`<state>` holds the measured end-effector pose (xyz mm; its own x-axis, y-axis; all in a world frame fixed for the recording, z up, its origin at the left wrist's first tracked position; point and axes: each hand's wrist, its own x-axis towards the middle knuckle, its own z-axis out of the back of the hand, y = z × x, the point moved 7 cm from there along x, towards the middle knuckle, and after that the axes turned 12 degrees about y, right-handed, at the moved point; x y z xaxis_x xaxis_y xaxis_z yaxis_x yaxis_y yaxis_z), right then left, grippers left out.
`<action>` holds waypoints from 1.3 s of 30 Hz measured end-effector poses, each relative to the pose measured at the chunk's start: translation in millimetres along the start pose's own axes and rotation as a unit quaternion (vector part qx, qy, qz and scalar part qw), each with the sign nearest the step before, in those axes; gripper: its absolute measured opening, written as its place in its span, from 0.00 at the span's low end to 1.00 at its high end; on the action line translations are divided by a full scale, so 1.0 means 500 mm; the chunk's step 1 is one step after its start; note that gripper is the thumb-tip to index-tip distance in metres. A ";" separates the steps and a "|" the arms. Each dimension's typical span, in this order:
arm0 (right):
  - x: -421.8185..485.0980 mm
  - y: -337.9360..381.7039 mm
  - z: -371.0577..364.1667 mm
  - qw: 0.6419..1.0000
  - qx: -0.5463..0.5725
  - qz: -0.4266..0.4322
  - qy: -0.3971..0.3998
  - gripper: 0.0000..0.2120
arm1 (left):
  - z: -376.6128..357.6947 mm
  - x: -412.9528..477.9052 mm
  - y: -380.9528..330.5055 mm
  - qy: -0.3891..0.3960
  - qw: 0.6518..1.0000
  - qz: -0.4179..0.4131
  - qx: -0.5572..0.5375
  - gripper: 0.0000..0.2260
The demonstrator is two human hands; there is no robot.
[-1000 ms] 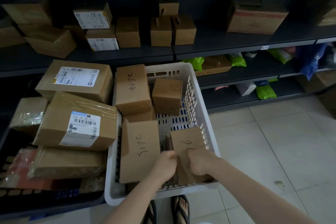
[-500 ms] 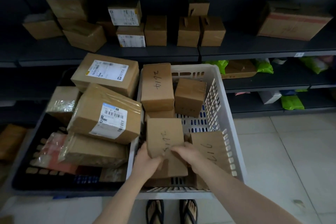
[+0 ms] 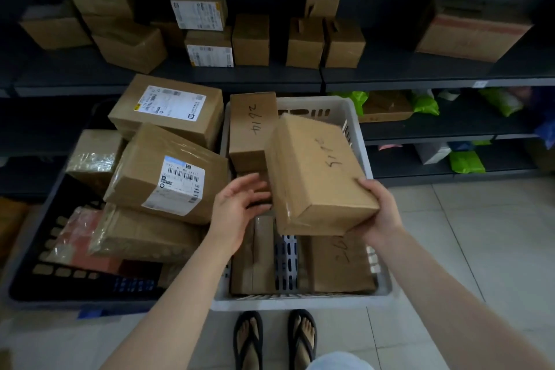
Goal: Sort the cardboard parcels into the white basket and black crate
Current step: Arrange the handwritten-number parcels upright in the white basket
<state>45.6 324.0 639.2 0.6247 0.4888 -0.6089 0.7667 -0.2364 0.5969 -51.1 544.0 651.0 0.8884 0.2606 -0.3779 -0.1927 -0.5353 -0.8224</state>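
Observation:
My right hand (image 3: 379, 213) grips the near right corner of a brown cardboard parcel (image 3: 315, 177) with handwritten numbers, held tilted above the white basket (image 3: 357, 117). My left hand (image 3: 237, 207) hovers beside the parcel's left edge with fingers spread and holds nothing. Inside the basket an upright parcel marked 2614 (image 3: 252, 129) leans at the far left, and flat parcels (image 3: 339, 264) lie on its floor. The black crate (image 3: 42, 276) on the left holds labelled cardboard parcels (image 3: 168, 174), stacked above its rim.
Dark shelving (image 3: 240, 76) behind carries more cardboard boxes (image 3: 250, 39) and green bags (image 3: 467, 161) lower right. Pale floor tiles (image 3: 480, 234) spread to the right. My feet in black sandals (image 3: 274, 339) stand just before the basket.
The numbered parcel has been lifted out of the basket's near left side and now rides up to the right in my right hand. My left hand has let go of it.

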 end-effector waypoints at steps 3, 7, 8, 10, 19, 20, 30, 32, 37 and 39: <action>-0.006 0.050 0.003 0.998 0.006 0.055 0.003 0.25 | 0.037 0.024 0.098 -0.056 0.939 0.135 0.312 0.09; -0.024 0.082 -0.001 0.996 0.009 0.086 0.024 0.17 | 0.071 0.013 0.282 0.056 0.736 0.364 0.568 0.14; -0.030 0.087 0.003 0.995 0.012 0.093 0.024 0.17 | 0.080 0.007 0.300 0.049 0.705 0.387 0.592 0.22; -0.040 0.097 0.013 0.994 0.025 0.106 0.016 0.17 | 0.095 0.012 0.318 0.013 0.664 0.395 0.635 0.41; -0.071 0.089 0.058 0.988 0.063 0.137 -0.021 0.08 | 0.091 0.037 0.345 -0.060 0.638 0.417 0.644 0.56; -0.072 0.087 0.062 0.988 0.064 0.138 -0.024 0.08 | 0.094 0.034 0.343 -0.059 0.649 0.419 0.633 0.55; -0.062 0.072 0.066 0.988 0.089 0.122 -0.008 0.13 | 0.120 0.039 0.314 -0.038 0.789 0.302 0.534 0.10; -0.058 0.069 0.068 0.990 0.085 0.113 -0.009 0.13 | 0.120 0.043 0.310 -0.038 0.776 0.296 0.556 0.11; -0.058 0.065 0.066 0.993 0.058 0.096 -0.029 0.11 | 0.063 0.059 0.347 0.115 0.627 0.303 0.709 0.35; -0.057 0.062 0.065 0.995 0.042 0.091 -0.028 0.12 | 0.066 0.052 0.362 0.159 0.590 0.349 0.710 0.36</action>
<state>56.3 275.4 658.3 0.7593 0.3845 -0.5250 0.6489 -0.3867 0.6553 -76.5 480.5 478.5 0.3762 0.0896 -0.9222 -0.5118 0.8498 -0.1262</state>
